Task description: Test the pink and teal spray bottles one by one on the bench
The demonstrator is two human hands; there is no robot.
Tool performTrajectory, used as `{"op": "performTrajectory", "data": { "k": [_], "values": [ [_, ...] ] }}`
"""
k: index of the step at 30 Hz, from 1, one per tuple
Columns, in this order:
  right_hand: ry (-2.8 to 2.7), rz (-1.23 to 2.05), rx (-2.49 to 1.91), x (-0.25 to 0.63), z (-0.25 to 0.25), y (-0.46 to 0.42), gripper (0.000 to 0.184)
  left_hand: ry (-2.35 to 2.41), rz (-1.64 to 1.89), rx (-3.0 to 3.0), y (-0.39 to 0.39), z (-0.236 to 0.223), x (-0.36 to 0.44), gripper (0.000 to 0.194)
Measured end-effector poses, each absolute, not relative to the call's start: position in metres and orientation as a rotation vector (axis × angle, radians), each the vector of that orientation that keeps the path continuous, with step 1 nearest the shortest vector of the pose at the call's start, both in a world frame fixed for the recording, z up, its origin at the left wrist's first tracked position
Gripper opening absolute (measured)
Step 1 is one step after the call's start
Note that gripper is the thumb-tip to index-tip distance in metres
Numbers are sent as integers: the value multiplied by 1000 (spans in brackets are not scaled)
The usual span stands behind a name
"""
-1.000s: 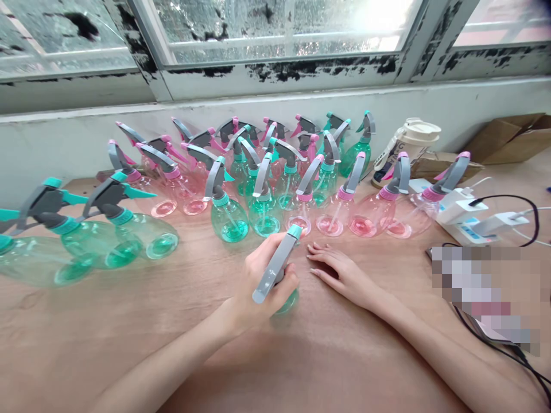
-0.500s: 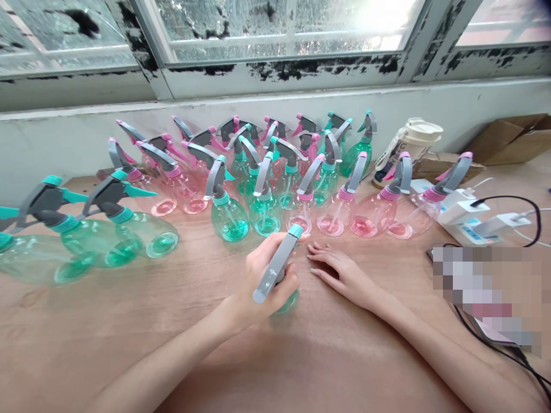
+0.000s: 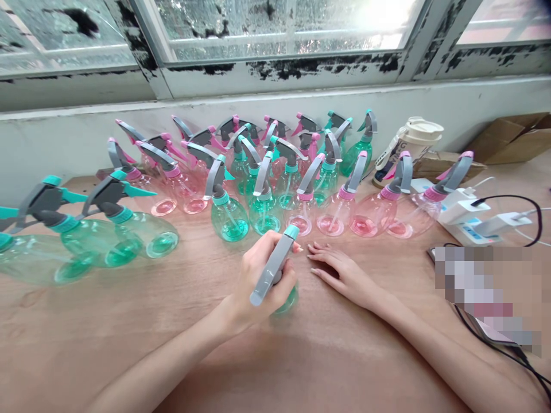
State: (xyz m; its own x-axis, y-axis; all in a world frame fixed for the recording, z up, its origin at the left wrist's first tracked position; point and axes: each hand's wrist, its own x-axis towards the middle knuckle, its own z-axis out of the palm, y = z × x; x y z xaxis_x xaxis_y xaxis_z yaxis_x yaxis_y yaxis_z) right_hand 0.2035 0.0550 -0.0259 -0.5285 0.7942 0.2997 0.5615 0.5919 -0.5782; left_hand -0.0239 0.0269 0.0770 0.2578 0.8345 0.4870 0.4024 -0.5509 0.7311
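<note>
My left hand [image 3: 258,275] is wrapped round the neck of a green spray bottle [image 3: 275,264] with a grey head and a teal nozzle. The hand hides most of the bottle; a bit of its green base shows below the fingers, at the tabletop. To the right, my right hand [image 3: 340,272] lies on the table, palm down with its fingers stretched out, holding nothing. Just beyond both hands stand green spray bottles [image 3: 230,221] and pink spray bottles [image 3: 329,221] in rows.
Several green spray bottles [image 3: 150,235] stand at the left on the wooden table [image 3: 193,367]. A lidded cup [image 3: 408,143] and cardboard [image 3: 508,137] are at the back right. A power strip [image 3: 469,229] with plugs and cables, and a blurred-out device [image 3: 495,330], lie at the right.
My left hand and the green spray bottle's head have shifted slightly to the left. My right hand has stayed in place.
</note>
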Motion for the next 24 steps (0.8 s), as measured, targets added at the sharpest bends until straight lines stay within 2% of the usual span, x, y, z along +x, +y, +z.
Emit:
{"op": "performTrajectory", "data": {
  "k": [5, 13, 24],
  "values": [
    [-2270, 564, -1065, 204, -27, 55, 32, 1156, 1199, 2026, 25, 81, -23, 9],
    [-2275, 563, -1074, 204, -27, 55, 31, 1085, 1244, 2103, 27, 76, -25, 32],
    [-2287, 560, -1080, 204, -27, 54, 31, 1086, 1226, 2009, 24, 71, -24, 32]
  ]
}}
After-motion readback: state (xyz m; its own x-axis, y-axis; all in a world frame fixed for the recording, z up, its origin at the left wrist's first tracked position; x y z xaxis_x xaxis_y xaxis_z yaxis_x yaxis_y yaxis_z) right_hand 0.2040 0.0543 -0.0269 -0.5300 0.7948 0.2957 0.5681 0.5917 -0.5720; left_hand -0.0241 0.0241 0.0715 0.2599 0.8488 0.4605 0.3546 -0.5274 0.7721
